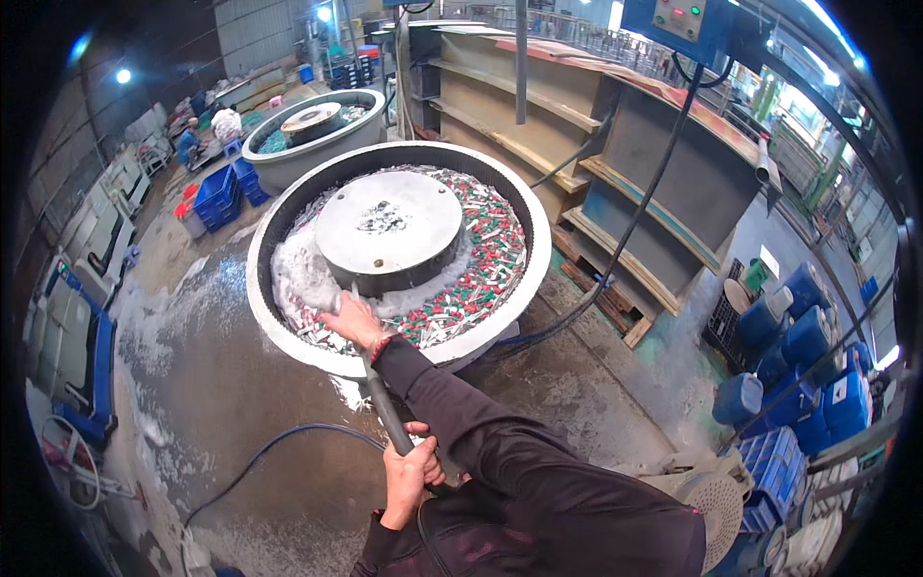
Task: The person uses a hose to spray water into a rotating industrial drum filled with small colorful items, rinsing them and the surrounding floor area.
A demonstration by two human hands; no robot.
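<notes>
Wrapping the left hand (409,473) round a dark tube (386,406), just on the near side of a large round tub (540,245). Reaching in over the tub's near edge with the right hand (355,323), above small red, green and white pieces (490,258); cannot tell whether spread or pinching. Set mid-tub: a pale round lid (423,236), with foam (298,274) at its left.

Blue jugs (806,337) clustered at right, blue crates (218,200) on the left-hand floor, blue control box (675,21) up high
</notes>
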